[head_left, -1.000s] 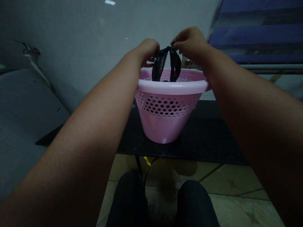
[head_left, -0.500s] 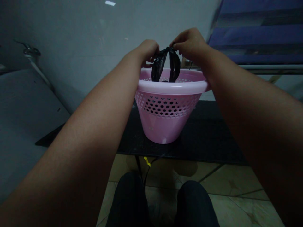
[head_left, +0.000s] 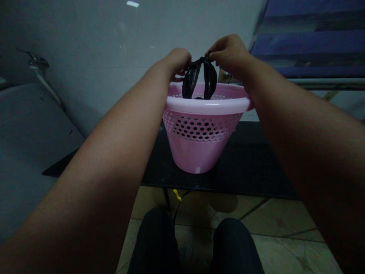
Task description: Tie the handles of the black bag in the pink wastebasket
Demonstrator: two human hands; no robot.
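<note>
A pink plastic basket (head_left: 196, 152) with a band of holes stands upright in front of me on a black table (head_left: 251, 167). Out of its mouth rises a black plastic bag (head_left: 210, 78), its two handles drawn together in a twist or knot above the rim. My left hand (head_left: 180, 62) is closed on the left end of the black plastic, some of its fingers hidden. On the other side, my right hand (head_left: 228, 49) pinches the right end between thumb and fingers. The lower part of the bag sits hidden inside the basket, partly visible as dark through the holes.
A pale wall (head_left: 114, 38) rises behind the table. To the left are a grey panel (head_left: 34, 140) and a metal fitting (head_left: 38, 62). Blue-purple striped fabric (head_left: 308, 45) hangs at upper right. A yellow tag (head_left: 177, 195) on a dark cord hangs below the table edge, above my knees.
</note>
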